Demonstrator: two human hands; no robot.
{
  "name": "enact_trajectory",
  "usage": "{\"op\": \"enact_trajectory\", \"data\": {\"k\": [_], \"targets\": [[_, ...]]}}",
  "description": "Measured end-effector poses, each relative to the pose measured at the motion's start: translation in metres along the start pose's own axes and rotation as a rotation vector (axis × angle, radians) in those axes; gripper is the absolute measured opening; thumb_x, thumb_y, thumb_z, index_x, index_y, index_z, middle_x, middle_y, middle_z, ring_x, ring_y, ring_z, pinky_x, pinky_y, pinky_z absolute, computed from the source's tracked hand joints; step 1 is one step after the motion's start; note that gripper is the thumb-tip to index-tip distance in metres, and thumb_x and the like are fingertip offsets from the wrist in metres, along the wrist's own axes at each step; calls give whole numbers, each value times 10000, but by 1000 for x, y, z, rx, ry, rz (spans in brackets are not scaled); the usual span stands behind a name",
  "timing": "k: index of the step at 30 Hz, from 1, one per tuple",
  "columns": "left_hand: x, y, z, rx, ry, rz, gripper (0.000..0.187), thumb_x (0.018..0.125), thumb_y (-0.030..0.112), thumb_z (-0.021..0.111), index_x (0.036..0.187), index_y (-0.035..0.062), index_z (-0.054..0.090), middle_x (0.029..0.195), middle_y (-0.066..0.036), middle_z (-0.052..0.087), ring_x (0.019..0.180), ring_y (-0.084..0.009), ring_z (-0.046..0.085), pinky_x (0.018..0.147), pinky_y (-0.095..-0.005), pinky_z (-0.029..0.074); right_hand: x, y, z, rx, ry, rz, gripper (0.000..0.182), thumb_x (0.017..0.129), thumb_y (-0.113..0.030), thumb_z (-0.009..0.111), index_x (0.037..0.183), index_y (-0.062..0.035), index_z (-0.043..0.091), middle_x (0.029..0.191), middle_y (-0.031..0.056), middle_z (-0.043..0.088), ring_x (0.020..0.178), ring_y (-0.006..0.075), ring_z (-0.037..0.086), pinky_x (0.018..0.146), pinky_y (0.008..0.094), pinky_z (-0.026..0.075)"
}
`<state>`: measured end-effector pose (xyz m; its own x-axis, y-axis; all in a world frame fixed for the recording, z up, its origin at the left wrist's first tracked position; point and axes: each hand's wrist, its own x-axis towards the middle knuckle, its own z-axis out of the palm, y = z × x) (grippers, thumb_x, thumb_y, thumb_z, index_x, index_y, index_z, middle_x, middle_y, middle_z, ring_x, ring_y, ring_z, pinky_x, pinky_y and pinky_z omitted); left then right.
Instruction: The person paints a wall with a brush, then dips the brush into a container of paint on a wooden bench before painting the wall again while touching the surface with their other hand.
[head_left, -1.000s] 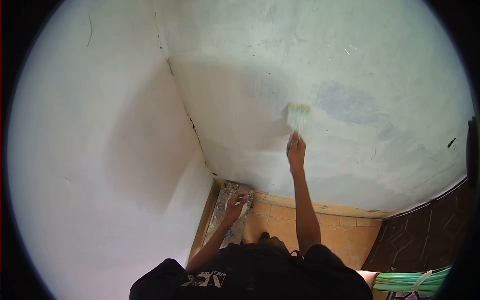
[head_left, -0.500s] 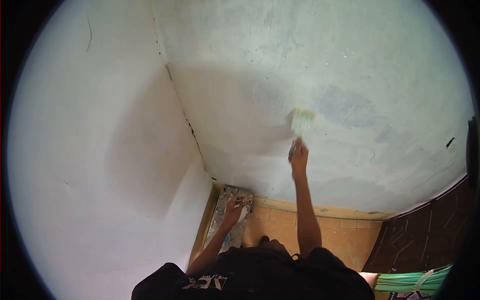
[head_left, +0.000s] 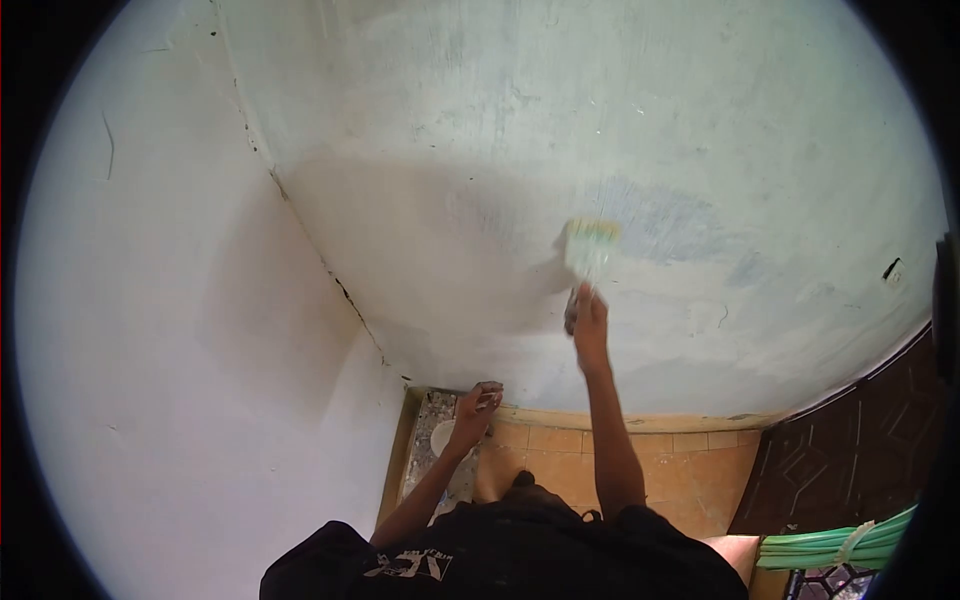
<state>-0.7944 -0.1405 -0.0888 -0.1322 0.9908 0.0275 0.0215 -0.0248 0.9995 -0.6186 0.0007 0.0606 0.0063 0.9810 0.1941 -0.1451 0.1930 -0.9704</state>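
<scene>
A wide brush with pale bristles (head_left: 592, 243) is in my right hand (head_left: 591, 325), whose fingers are wrapped round the handle. Its bristles point up against the pale wall (head_left: 420, 270), just below and left of a grey-blue patch (head_left: 665, 222). My left hand (head_left: 474, 414) is lower down, near the foot of the wall and over the speckled ledge. Its fingers are curled, and whatever they may hold is too small to make out. A white round container (head_left: 442, 437) shows beside my left wrist.
A cracked corner line (head_left: 345, 291) runs down between the two walls. Orange floor tiles (head_left: 680, 470) lie below. At the lower right are a dark patterned panel (head_left: 830, 460) and a bundle of green tubing (head_left: 820, 551).
The view has shifted, with the wall corner now farther left. The brush is slightly more to the left in view and still in my right hand. More of the white container shows.
</scene>
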Motion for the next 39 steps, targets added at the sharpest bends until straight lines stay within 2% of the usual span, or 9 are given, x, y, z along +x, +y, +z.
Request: {"op": "enact_trajectory", "data": {"k": [2,3,7,12,17,18,26,36,39], "targets": [[2,2,7,16,-10,0,225,961,198,596,1140,63,594,1120,-55,636,1056,-190,612,843,-334,507,-22,74,-17,-142,-19,-57,380,1024,-423,420,750,-161,421,550,-97,302,436,15,268,386,209,235],[4,4,10,26,-14,4,228,962,204,594,1142,63,593,1120,-54,637,1062,-190,611,850,-335,506,-44,49,-10,29,-20,203,391,1026,-423,412,741,-155,422,536,-97,298,420,18,264,379,209,240],[10,12,16,5,-19,-77,248,969,219,586,1163,66,583,1124,-53,636,1056,-187,610,864,-332,498,-13,-11,-6,1,-75,-137,408,1025,-436,405,740,-145,411,568,-89,309,454,13,273,390,200,229],[28,14,25,52,14,-3,251,970,219,585,1171,70,576,1128,-58,635,1063,-172,600,886,-329,479,36,-80,-10,115,-45,-161,425,1018,-463,409,752,-132,410,591,-86,297,477,11,253,407,195,219],[40,18,41,46,33,11,250,970,219,585,1165,64,575,1138,-61,630,1095,-182,591,919,-338,471,0,37,-46,-18,-5,4,400,1027,-432,401,752,-142,420,557,-76,332,441,24,293,389,202,248],[38,18,46,41,35,2,249,970,218,583,1165,62,575,1140,-61,629,1099,-186,590,921,-338,472,-18,39,-46,28,21,114,356,1021,-265,413,707,-99,433,577,-59,339,484,41,312,434,235,246],[56,20,79,78,-55,10,239,972,201,579,1165,61,570,1151,-54,622,1091,-183,593,902,-335,480,34,-81,-71,97,-22,-102,440,1002,-497,423,772,-123,449,570,-85,310,463,15,266,396,202,194],[66,6,90,51,-114,-38,226,969,196,586,1158,74,574,1149,-33,621,1069,-168,591,885,-327,477,-37,19,-92,178,-31,238,442,1024,-476,365,788,-110,441,559,-83,314,442,19,266,392,200,209],[66,11,86,25,-175,-31,219,969,193,583,1152,72,576,1148,-32,622,1068,-166,591,883,-332,480,-11,-29,-97,122,43,9,432,1037,-444,351,846,-81,485,572,-76,332,454,16,262,397,202,194]]}}
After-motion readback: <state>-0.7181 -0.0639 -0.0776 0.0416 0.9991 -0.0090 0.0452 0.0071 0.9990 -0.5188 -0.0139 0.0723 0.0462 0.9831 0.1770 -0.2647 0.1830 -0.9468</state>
